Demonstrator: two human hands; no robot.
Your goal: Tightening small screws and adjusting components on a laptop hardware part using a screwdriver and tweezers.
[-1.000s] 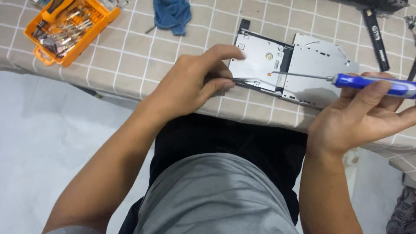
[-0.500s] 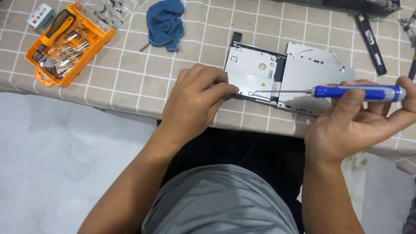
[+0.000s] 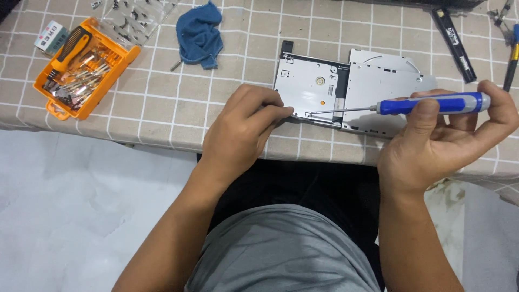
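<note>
A flat silver optical drive [image 3: 346,92] lies on the checked tablecloth [image 3: 227,92] near the table's front edge. My left hand [image 3: 240,132] presses on the drive's front left corner, fingers curled against its edge. My right hand [image 3: 443,143] grips a screwdriver with a blue and silver handle [image 3: 432,103]. Its thin shaft runs left, and the tip touches the drive near my left fingertips.
An orange tool case [image 3: 81,67] with bits and an orange-black driver sits at the left, next to a clear lid [image 3: 138,19]. A crumpled blue cloth [image 3: 200,35] lies behind the drive. A black strip [image 3: 453,35] and other tools lie at the far right.
The view has shifted, so everything sits lower in the frame. My left hand has slid to the drive's front left corner. The screwdriver has levelled out, its tip staying on the drive.
</note>
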